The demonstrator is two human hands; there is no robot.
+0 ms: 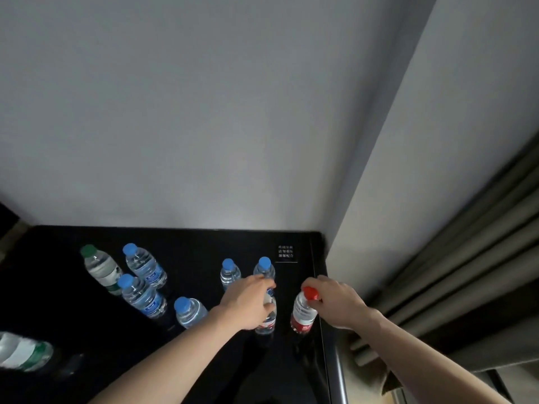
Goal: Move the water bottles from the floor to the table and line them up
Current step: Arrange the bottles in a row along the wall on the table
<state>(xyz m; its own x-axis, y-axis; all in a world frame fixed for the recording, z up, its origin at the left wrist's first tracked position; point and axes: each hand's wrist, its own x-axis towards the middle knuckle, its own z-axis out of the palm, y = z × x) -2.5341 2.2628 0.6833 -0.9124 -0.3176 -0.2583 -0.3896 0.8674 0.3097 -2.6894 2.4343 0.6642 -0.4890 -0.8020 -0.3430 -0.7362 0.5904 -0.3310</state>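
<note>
One black worktop (204, 246) carries eight upright bottles: five blue-capped (144, 265), one green-capped (100, 266), one red-capped (303, 313) gripped at its neck by the right hand (335, 301), one red-labelled (267, 322) under the curled left hand (248, 301).

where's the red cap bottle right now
In the head view the red-capped bottle stands upright near the black table's right edge, gripped at the neck by the right hand, beside the bottle under the left hand.

A hotel-like room: glossy black table (204, 246) with a printed notice (285, 251), plain wall (204, 112), heavy curtains (481, 258).
</note>
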